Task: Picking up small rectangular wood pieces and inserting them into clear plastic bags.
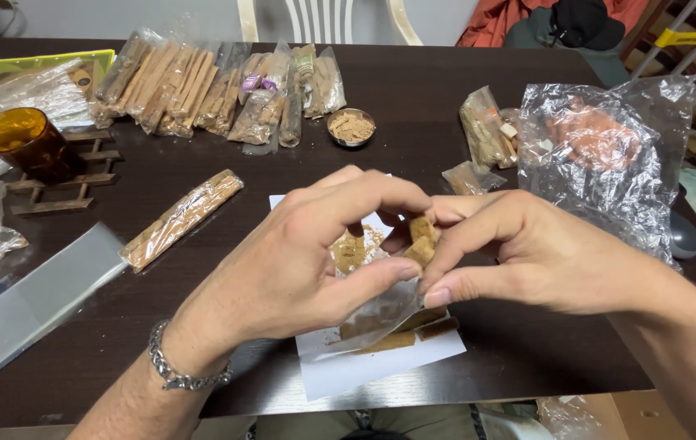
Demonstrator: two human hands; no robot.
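My left hand [307,261] and my right hand [527,248] meet over a white sheet of paper [348,367] on the dark table. Between the fingertips of both hands sits a small brown crumbly piece [421,240]. A clear plastic sleeve [385,314] hangs below the fingers, touching both hands. Brown powder [352,253] and flat brown sticks [413,330] lie on the paper under the hands. A metal chain bracelet [177,371] is on my left wrist.
A filled long clear packet [181,218] lies left of the paper. Several packed bundles [201,90] line the far edge beside a small metal bowl of powder [351,127]. An amber glass [26,143] stands at left, crinkled plastic bags [601,155] at right, empty sleeves [30,301] at near left.
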